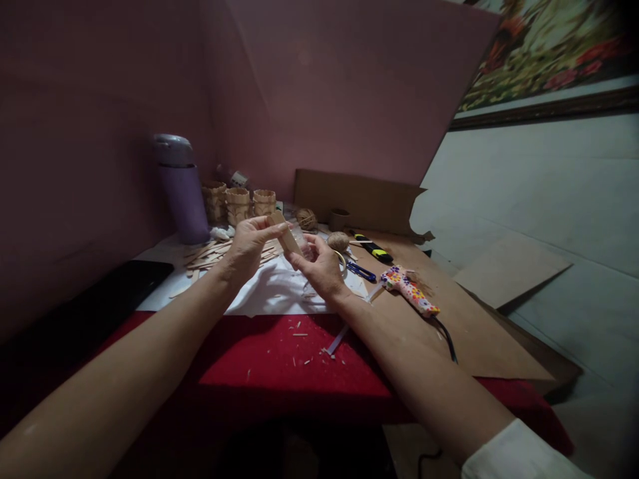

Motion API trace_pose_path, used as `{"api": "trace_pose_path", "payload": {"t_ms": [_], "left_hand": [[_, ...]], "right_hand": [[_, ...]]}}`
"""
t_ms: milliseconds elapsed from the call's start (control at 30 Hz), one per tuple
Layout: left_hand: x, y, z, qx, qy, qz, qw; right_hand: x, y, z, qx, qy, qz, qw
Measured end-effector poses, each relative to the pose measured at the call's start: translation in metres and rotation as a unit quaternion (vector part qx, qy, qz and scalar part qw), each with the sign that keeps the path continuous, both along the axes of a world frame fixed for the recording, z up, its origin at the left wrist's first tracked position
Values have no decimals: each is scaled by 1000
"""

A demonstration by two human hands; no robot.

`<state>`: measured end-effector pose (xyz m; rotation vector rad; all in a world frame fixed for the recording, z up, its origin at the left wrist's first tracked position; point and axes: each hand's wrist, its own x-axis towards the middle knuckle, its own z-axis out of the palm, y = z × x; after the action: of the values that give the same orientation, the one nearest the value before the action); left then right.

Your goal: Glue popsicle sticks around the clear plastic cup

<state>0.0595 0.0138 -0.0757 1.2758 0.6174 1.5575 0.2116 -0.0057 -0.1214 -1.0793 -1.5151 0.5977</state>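
A flat, pale wooden strip point(285, 235) is held aslant in front of the person, above the near part of a table draped in red cloth point(239, 359). Its upper end is pinched between the thumb and fingers of the left hand point(252, 243), and its lower end is gripped by the thumb of the right hand point(322, 267). A clear, crinkled plastic piece point(300, 241) is seen just behind the strip, partly hidden by the right fingers; whether it is gripped too cannot be told.

Below the hands, a white sheet point(257, 296) is spread, and a loose heap of thin wooden sticks point(207, 256) is strewn over it to the left. Behind the heap, a purple tumbler with a grey lid point(182, 199) is stood near three beige, scalloped cups point(238, 206). To the right, a brown cardboard sheet point(459, 332) is laid, on which a flower-patterned glue gun point(410, 291) and a black-and-yellow cutter point(375, 250) are placed. Small wood scraps point(305, 362) are scattered on the red cloth.
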Motion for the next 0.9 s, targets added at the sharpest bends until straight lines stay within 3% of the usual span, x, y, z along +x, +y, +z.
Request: {"api": "trace_pose_path", "payload": {"t_ms": [533, 900], "left_hand": [[2, 4, 0, -9, -38, 58, 998], [2, 2, -5, -12, -17, 36, 999]], "right_hand": [[-3, -5, 7, -62, 42, 49, 996], [-4, -3, 5, -66, 60, 77, 993]]}}
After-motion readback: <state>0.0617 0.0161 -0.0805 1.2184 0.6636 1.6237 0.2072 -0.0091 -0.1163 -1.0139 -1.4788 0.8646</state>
